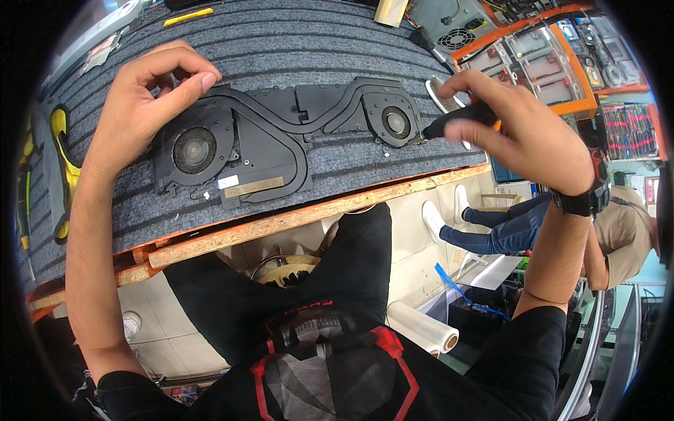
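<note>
Evidently the right hand (523, 126) had its thumb and fingers closed around a slim black-handled tool (458, 121), while the left hand (151, 98) had thumb and forefinger brought together at the far left corner of a wide, flat, dark grey cooling assembly (298, 128) with two fans. Whether those two fingertips pinched its edge or only met just above it, I could not tell. The assembly lay flat on a grey ribbed carpet mat (337, 42), between the two hands, its left part below the left fingertips and its right end just beside the tool's tip.

Past the right hand stood an orange-framed rack (583, 98) of small clear plastic boxes; pale items showed inside, too small to make out. Farther right, an orange-edged shelf (628, 132) held a close row of thin, multicoloured pieces.

The assembly's long axis ran from left to right, roughly along the wooden bench edge (337, 210), with the right end slightly farther from the person. Its larger round fan (194, 149) sat at the left end and its smaller round fan (397, 123) at the right, both faces upward. The tool slanted down to the left, its tip toward the smaller fan's outer rim.
</note>
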The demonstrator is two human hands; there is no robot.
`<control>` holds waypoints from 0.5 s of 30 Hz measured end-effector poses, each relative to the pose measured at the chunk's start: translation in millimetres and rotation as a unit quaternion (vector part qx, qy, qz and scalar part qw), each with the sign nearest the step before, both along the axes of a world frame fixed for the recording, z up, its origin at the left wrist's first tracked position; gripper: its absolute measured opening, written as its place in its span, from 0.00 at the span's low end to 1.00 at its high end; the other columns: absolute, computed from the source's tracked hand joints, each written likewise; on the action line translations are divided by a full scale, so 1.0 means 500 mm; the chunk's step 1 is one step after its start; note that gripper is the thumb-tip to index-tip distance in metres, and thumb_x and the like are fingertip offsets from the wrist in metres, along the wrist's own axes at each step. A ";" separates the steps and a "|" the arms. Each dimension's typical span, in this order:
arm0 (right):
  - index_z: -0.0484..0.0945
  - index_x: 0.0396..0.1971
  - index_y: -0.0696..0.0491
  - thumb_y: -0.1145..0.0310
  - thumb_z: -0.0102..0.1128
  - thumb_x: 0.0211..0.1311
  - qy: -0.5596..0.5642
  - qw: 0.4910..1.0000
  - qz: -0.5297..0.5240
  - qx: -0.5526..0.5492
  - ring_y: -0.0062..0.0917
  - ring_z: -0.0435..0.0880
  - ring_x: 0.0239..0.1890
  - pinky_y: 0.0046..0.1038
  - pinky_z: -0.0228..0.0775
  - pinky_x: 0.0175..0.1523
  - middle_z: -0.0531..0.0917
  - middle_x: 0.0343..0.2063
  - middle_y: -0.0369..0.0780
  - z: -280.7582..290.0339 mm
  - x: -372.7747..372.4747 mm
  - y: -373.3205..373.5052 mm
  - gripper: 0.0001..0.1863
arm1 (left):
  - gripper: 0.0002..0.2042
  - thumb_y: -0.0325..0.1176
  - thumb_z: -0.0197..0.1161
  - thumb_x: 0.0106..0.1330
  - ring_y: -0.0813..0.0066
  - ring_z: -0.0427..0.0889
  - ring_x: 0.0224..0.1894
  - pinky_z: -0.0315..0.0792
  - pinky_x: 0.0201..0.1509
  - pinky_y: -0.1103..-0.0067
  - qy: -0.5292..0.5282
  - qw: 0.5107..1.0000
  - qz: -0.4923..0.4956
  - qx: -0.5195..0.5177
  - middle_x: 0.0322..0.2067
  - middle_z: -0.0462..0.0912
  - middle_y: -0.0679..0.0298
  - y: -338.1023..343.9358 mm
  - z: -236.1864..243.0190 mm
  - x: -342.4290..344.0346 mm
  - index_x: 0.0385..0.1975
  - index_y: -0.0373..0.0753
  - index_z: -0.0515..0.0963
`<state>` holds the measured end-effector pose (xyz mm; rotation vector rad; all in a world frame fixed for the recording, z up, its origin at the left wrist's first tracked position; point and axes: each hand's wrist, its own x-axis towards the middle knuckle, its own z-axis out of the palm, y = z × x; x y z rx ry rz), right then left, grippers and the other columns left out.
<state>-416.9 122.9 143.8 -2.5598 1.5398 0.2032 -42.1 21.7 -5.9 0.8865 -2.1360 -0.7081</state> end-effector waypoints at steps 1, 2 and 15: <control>0.79 0.48 0.53 0.68 0.62 0.70 0.033 0.999 -0.008 0.015 0.39 0.85 0.32 0.36 0.77 0.42 0.85 0.31 0.42 0.009 -0.003 -0.007 0.10 | 0.08 0.36 0.68 0.68 0.87 0.74 0.33 0.61 0.35 0.84 -0.002 1.000 0.001 -0.003 0.35 0.85 0.73 -0.002 -0.003 0.001 0.35 0.39 0.87; 0.79 0.48 0.53 0.69 0.63 0.69 0.066 0.997 -0.015 0.030 0.39 0.85 0.34 0.36 0.77 0.42 0.85 0.33 0.42 0.015 -0.006 -0.011 0.11 | 0.08 0.36 0.68 0.68 0.87 0.74 0.33 0.61 0.35 0.84 -0.004 1.000 0.002 -0.006 0.34 0.85 0.73 -0.003 -0.004 0.002 0.35 0.39 0.87; 0.82 0.45 0.53 0.63 0.62 0.71 0.046 0.999 -0.027 0.009 0.41 0.84 0.37 0.38 0.75 0.44 0.85 0.34 0.45 0.013 0.002 -0.004 0.11 | 0.07 0.37 0.69 0.67 0.89 0.72 0.30 0.58 0.29 0.86 0.000 1.000 -0.007 -0.009 0.32 0.83 0.75 -0.002 -0.001 0.000 0.35 0.40 0.87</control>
